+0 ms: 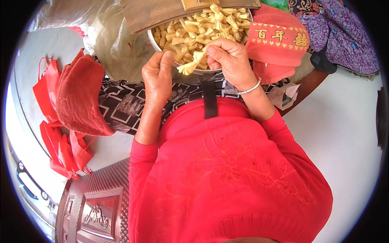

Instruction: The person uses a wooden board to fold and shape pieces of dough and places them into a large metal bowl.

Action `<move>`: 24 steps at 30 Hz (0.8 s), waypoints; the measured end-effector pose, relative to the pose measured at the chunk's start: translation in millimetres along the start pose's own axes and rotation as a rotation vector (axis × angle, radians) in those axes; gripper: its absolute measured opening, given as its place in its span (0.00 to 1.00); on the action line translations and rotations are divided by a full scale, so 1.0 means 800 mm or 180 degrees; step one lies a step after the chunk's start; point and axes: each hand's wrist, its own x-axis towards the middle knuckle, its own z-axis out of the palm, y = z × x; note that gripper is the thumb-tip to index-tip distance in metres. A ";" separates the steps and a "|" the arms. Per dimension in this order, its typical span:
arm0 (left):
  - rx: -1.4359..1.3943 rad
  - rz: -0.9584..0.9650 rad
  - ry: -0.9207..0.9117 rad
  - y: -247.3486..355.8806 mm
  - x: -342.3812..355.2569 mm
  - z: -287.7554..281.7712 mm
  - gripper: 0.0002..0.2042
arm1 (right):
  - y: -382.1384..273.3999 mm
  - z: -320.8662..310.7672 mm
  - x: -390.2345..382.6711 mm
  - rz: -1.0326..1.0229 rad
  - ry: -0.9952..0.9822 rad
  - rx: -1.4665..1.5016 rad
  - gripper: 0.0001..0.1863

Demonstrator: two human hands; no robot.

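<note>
My right hand point(231, 60), with a silver bangle at its wrist, pinches a pale-yellow knotted bundle point(193, 62) of thin strips. The bundle's flared end points toward my left hand point(158, 75). That hand is closed, thumb laid along the curled fingers. Whatever it grips, if anything, is too small to make out. Right behind both hands is a round metal basin point(153, 42), heaped with similar yellow knotted bundles point(202, 26). The held bundle hangs over the basin's near rim.
A wooden board point(158, 14) lies across the basin's far side. Red towels point(83, 95) point(277, 40) cover both my knees. Clear plastic sheeting point(109, 36) spreads at the left, near red bags point(60, 146) on the floor. Purple patterned cloth point(340, 38) is at the far right.
</note>
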 end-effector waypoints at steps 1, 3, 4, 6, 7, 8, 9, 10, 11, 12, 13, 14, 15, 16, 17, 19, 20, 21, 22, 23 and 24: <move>0.0476 0.0110 0.0158 -0.002 0.000 -0.004 0.09 | 0.007 -0.004 0.000 -0.0019 0.0066 -0.0027 0.08; 0.0651 0.0630 0.0223 0.007 -0.007 0.003 0.09 | 0.010 -0.002 -0.001 -0.0103 0.0145 -0.0345 0.08; 0.0741 0.0889 0.0246 0.014 -0.010 0.006 0.09 | 0.012 -0.002 -0.002 -0.0147 0.0190 -0.0503 0.08; 0.1496 0.1817 -0.0178 0.028 -0.006 0.012 0.11 | 0.016 -0.002 -0.004 -0.0205 0.0138 -0.0547 0.08; 0.1253 0.1604 -0.0406 0.034 -0.008 0.022 0.13 | 0.016 0.000 -0.004 -0.0226 0.0107 -0.0538 0.08; 0.1009 0.1389 -0.0634 0.037 -0.010 0.031 0.14 | 0.016 0.001 -0.005 -0.0248 0.0081 -0.0529 0.08; 0.0763 0.1103 -0.0772 0.032 -0.011 0.039 0.13 | 0.014 -0.002 -0.006 -0.0249 0.0024 -0.0579 0.07; 0.0815 0.0866 -0.0824 0.032 -0.013 0.041 0.12 | 0.012 -0.004 -0.007 -0.0253 -0.0029 -0.0629 0.07; 0.0868 0.0630 -0.0878 0.032 -0.015 0.042 0.11 | 0.010 -0.006 -0.009 -0.0259 -0.0078 -0.0678 0.07; 0.0911 0.0402 -0.0957 0.033 -0.014 0.046 0.10 | 0.007 -0.012 -0.010 -0.0243 -0.0158 -0.0828 0.06; 0.0889 0.0473 -0.0930 0.033 -0.016 0.050 0.08 | 0.003 -0.018 -0.013 -0.0228 -0.0236 -0.0978 0.06; 0.1034 0.0416 -0.1022 0.036 -0.021 0.048 0.08 | 0.000 -0.023 -0.016 -0.0212 -0.0310 -0.1127 0.06; 0.1147 0.0408 -0.1135 0.041 -0.025 0.048 0.07 | 0.000 -0.026 -0.019 -0.0370 -0.0288 -0.1555 0.06; 0.1251 0.0410 -0.1221 0.044 -0.028 0.046 0.07 | -0.004 -0.028 -0.024 -0.0375 -0.0471 -0.1556 0.11; 0.1162 0.0509 -0.1404 0.045 -0.030 0.043 0.07 | -0.009 -0.036 -0.026 -0.0226 -0.0717 -0.1791 0.13; 0.0530 0.0083 -0.1451 0.048 -0.036 0.040 0.06 | -0.016 -0.039 -0.032 0.0161 -0.1111 -0.1869 0.21; 0.0213 -0.0133 -0.1460 0.049 -0.038 0.040 0.06 | -0.019 -0.044 -0.033 0.0145 -0.1088 -0.1609 0.22; -0.0261 -0.0148 -0.1506 0.053 -0.031 0.040 0.05 | -0.018 -0.047 -0.032 0.0115 -0.1075 -0.1298 0.23; -0.0489 -0.0170 -0.1532 0.062 -0.031 0.041 0.06 | -0.019 -0.046 -0.031 0.0088 -0.1065 -0.0988 0.24; -0.0850 -0.0159 -0.1591 0.077 -0.039 0.040 0.06 | -0.023 -0.042 -0.034 0.0016 -0.0913 -0.0800 0.26; -0.1230 -0.0100 -0.1697 0.095 -0.045 0.044 0.06 | -0.020 -0.040 -0.033 -0.0111 -0.0732 -0.0680 0.25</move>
